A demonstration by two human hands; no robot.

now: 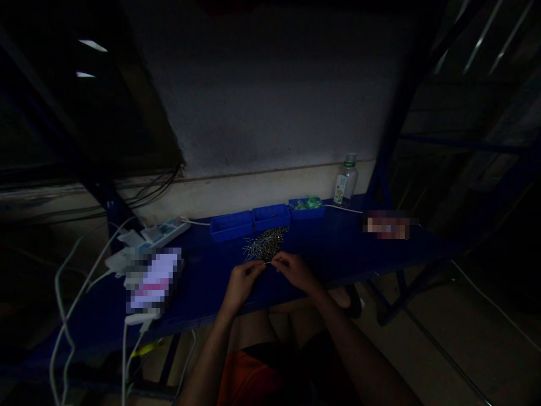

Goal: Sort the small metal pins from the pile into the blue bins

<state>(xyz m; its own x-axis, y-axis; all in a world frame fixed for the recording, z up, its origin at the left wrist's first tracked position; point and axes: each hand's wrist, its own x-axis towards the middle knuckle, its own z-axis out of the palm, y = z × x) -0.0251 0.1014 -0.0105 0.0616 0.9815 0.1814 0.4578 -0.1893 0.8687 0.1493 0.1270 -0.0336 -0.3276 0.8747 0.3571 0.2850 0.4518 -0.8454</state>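
My left hand [242, 280] and my right hand [296, 270] meet just above the front part of a dark blue table [338, 248]. Both have their fingers pinched together, and a thin metal pin [269, 261] runs between the two pinches. Just beyond the fingertips lies a heap of small silvery metal pins [264, 242]. Behind the heap stand three blue bins [270, 217] in a row; the rightmost holds green parts [308, 203].
A white power strip [164, 231] with white cables lies at the back left, a phone-like lit object [154, 279] in front of it. A small plastic bottle [345, 181] stands at the back right by a dark frame post. The scene is dim.
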